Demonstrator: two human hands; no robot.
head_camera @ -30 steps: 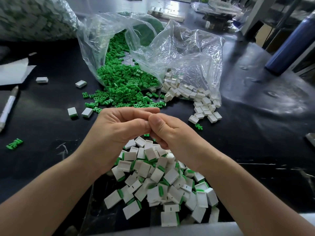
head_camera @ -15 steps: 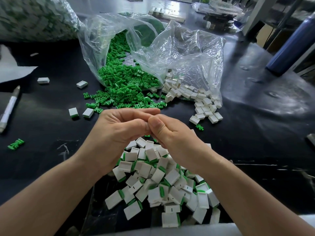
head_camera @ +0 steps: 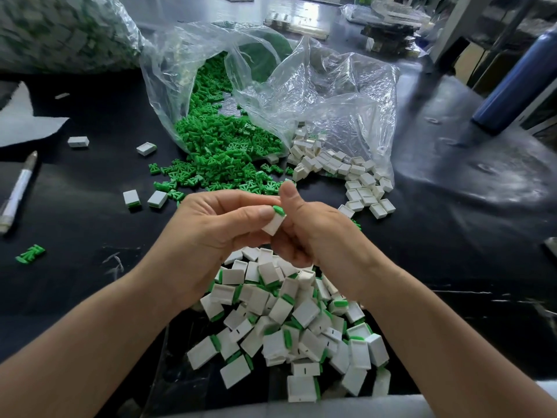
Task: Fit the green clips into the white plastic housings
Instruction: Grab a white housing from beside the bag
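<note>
Pinching a single white housing (head_camera: 273,225) between them, the left hand (head_camera: 211,233) and the right hand (head_camera: 316,233) are meeting above the black table (head_camera: 90,236). The left thumb is pressing on the housing's near face with the other left fingers curled behind it, while the right thumb is sticking up just beside the housing's top end. A green clip (head_camera: 278,210) is showing at that top end, seated in the housing with only its green edge poking out. Both hands are closing narrowly around this one piece.

Directly below the hands and between the forearms, a heap of finished housings (head_camera: 289,321) is lying, most showing a green strip at one end. Beyond the fingertips, a pile of loose green clips (head_camera: 223,152) is spilling out of a clear plastic bag (head_camera: 316,95). Beyond the right hand, empty white housings (head_camera: 346,176) are spreading from the same tangle of plastic, some with open mouths facing up.

Out past the left hand, two housings (head_camera: 144,199) are sitting side by side, with two more single housings lying farther off. A lone green clip (head_camera: 30,254) is lying well apart to the left of the left forearm, and a pen (head_camera: 18,191) is lying farther left still. Far off beyond the right hand, a dark blue bottle (head_camera: 518,76) is leaning.
</note>
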